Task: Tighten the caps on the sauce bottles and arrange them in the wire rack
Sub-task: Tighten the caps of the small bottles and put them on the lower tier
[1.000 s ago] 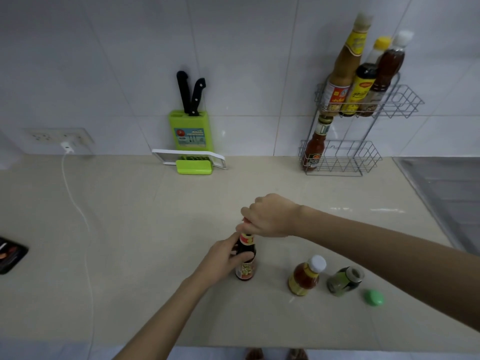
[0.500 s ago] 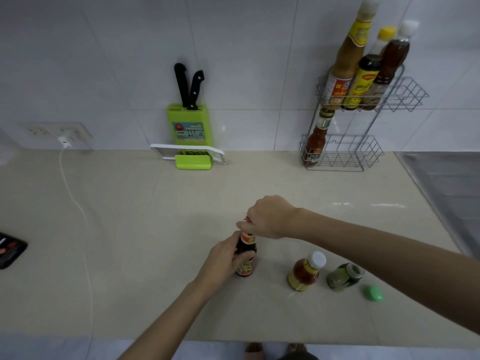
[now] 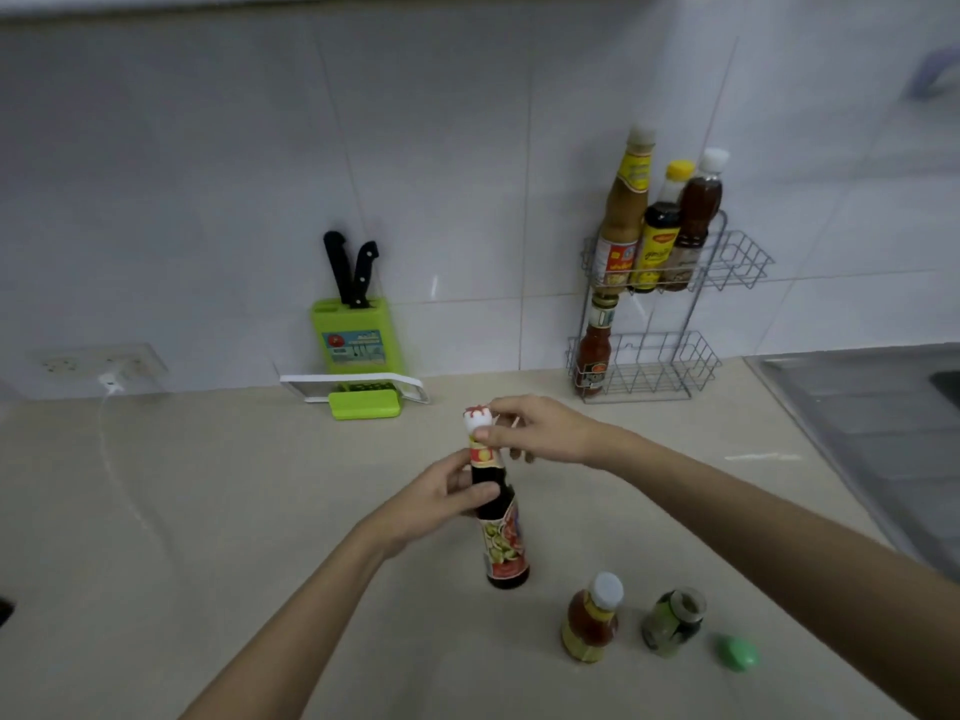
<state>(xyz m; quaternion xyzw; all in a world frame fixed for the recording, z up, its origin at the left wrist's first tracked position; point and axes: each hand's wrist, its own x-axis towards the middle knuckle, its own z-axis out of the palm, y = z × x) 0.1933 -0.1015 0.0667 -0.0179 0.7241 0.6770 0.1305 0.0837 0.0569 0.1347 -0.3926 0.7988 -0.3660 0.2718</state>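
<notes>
**A:** How's that dark sauce bottle point(image 3: 503, 532) gonna handle? It's standing on the counter point(image 3: 208, 511) in front of you, well apart from the wire rack point(image 3: 675, 356) by the wall.

**B:** Looks like glass, tall and skinny, so I'd guess heavyish, slick and tippy. Your left hand point(image 3: 441, 498) is wrapped around the shoulder just under the neck, good spot. Your right hand point(image 3: 540, 428) is pinching the white cap point(image 3: 477, 419) with thumb and fingertips.

**A:** Carry it by the cap?

**B:** Nah, grab the body at the label. The red sauce bottle point(image 3: 592, 618) and the green jar point(image 3: 674, 622) wait nearby, with a loose green lid point(image 3: 737, 653) beside them.
</notes>
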